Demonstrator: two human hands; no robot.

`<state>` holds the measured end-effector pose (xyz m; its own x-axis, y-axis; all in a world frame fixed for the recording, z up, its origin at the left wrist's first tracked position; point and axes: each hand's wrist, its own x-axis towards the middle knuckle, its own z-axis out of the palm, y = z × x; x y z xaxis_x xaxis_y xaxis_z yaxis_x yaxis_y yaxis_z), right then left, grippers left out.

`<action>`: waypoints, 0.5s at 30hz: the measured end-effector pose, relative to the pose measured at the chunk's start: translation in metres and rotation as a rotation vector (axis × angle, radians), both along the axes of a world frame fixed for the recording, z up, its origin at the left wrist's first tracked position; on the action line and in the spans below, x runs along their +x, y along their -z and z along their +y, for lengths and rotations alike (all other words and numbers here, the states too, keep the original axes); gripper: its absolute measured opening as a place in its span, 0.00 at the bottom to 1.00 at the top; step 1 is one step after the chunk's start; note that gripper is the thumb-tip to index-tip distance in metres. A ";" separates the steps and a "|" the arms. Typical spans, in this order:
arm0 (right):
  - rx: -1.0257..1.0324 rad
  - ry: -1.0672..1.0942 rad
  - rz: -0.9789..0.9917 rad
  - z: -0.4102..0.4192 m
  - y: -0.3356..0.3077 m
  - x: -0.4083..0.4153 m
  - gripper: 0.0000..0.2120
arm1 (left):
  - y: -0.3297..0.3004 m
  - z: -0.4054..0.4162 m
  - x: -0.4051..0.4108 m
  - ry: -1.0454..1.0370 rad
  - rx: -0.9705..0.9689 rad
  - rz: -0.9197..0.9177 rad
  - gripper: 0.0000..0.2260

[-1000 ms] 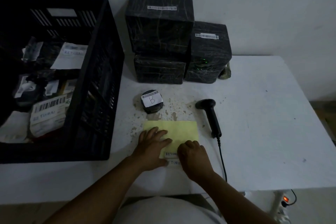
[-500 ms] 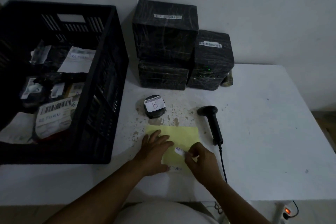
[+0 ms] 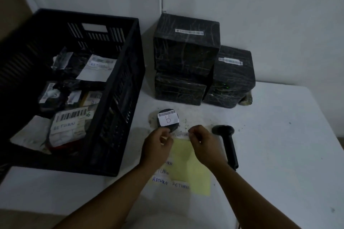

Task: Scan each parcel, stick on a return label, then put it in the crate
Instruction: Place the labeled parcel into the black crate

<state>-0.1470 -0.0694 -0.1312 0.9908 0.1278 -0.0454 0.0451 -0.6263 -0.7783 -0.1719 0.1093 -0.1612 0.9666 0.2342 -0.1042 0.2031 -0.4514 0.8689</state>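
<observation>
Two hands meet at the centre of the frame, stretching one small white label (image 3: 180, 134) between them. Starting at the left, the black crate (image 3: 121, 98) fills that side of the table (image 3: 279, 154), with wrapped parcels inside, some marked RETURN. Right of its near corner, the left hand (image 3: 158, 143) pinches the label's left end. Just above it sits a round black parcel (image 3: 168, 120) with a barcode and a letter B on a white tag. Below the hands lies a yellow sheet (image 3: 189, 169) with more RETURN labels along its lower left. The right hand (image 3: 202, 141) pinches the label's right end. Behind, against the wall, three black boxes (image 3: 186, 52) are stacked. Right of the right hand, the scanner (image 3: 228, 143) lies on the table, untouched.
</observation>
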 end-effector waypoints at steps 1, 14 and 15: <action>-0.005 -0.030 0.003 0.006 -0.002 0.007 0.03 | -0.004 0.000 0.009 -0.047 -0.074 0.051 0.07; 0.059 0.084 0.135 0.061 0.037 0.074 0.10 | 0.010 0.014 0.065 -0.296 -0.130 0.072 0.06; 0.058 0.098 0.133 0.063 0.039 0.077 0.11 | 0.012 0.013 0.067 -0.288 -0.091 0.058 0.06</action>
